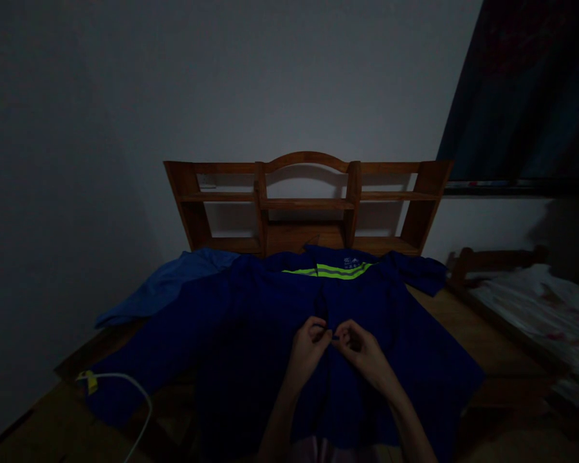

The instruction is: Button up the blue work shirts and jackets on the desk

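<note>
A dark blue shirt (251,334) with neon green stripes at the collar lies spread face up on a wooden desk (463,321). My left hand (309,350) and my right hand (361,350) meet at the shirt's front opening, just below the collar. Both pinch the fabric there, fingers curled and fingertips nearly touching. What sits between the fingers is too small and dark to make out beyond the cloth edge.
A wooden shelf unit (306,202) stands at the back of the desk against the wall. A lighter blue cloth (174,283) lies at the left. A white cable (139,399) with a yellow tag crosses the front left. A bed with pale bedding (535,308) stands at the right.
</note>
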Action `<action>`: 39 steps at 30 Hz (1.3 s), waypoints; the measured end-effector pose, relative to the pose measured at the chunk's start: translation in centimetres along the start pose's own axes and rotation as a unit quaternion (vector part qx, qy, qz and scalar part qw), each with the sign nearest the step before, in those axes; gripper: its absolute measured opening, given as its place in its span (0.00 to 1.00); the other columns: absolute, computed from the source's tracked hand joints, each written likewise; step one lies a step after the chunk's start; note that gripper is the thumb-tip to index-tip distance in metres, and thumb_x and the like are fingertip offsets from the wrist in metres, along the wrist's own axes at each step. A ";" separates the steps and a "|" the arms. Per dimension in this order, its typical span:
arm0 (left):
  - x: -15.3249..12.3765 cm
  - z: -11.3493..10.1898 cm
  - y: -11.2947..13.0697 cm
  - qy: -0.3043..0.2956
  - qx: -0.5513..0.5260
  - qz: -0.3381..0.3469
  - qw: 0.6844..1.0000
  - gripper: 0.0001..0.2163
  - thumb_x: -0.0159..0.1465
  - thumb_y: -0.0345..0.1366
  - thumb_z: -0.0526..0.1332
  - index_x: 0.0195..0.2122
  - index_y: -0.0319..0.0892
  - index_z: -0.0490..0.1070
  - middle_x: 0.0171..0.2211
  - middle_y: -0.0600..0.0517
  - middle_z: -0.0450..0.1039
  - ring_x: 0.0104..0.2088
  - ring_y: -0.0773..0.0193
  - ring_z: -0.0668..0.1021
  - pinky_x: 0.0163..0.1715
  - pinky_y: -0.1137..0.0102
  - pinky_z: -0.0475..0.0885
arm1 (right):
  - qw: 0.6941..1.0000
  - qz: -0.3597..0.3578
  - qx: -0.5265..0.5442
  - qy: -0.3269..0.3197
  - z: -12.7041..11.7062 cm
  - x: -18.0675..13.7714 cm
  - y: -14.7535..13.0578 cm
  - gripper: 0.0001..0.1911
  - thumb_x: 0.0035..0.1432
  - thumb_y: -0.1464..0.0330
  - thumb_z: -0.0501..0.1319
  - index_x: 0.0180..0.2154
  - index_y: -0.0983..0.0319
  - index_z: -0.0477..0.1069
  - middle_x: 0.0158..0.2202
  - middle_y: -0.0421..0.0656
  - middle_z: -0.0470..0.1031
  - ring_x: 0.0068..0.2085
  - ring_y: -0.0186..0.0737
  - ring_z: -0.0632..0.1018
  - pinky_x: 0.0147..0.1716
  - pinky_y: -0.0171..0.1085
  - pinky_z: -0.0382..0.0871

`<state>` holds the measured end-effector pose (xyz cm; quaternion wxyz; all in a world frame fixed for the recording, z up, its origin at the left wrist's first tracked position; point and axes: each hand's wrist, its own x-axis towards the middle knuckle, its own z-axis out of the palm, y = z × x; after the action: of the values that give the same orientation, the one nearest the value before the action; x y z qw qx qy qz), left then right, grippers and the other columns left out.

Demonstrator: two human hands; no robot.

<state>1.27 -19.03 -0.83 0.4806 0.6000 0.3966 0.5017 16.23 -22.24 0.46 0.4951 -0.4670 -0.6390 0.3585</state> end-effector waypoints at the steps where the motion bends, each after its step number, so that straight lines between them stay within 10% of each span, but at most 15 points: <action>1: 0.0 -0.1 0.0 -0.008 -0.007 -0.002 1.000 0.11 0.56 0.39 0.60 0.37 0.39 0.67 0.26 0.52 0.72 0.28 0.67 0.74 0.28 0.75 0.64 | 1.000 -0.001 0.001 0.000 0.0 0.0 -0.1 0.10 0.52 0.62 0.61 0.34 0.61 0.67 0.28 0.38 0.66 0.29 0.33 0.67 0.28 0.30 0.61; 39: -0.1 -0.9 -0.4 -0.052 -0.053 0.005 0.997 0.11 0.57 0.36 0.60 0.40 0.39 0.68 0.33 0.50 0.72 0.37 0.63 0.75 0.40 0.71 0.66 | 1.000 0.002 0.021 0.005 -0.1 -0.4 -0.3 0.10 0.52 0.63 0.63 0.37 0.60 0.69 0.30 0.38 0.65 0.31 0.33 0.67 0.31 0.31 0.61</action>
<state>0.33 -18.88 -1.19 0.5294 0.6008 0.3408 0.4927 16.25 -22.68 0.64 0.5070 -0.4596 -0.6281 0.3705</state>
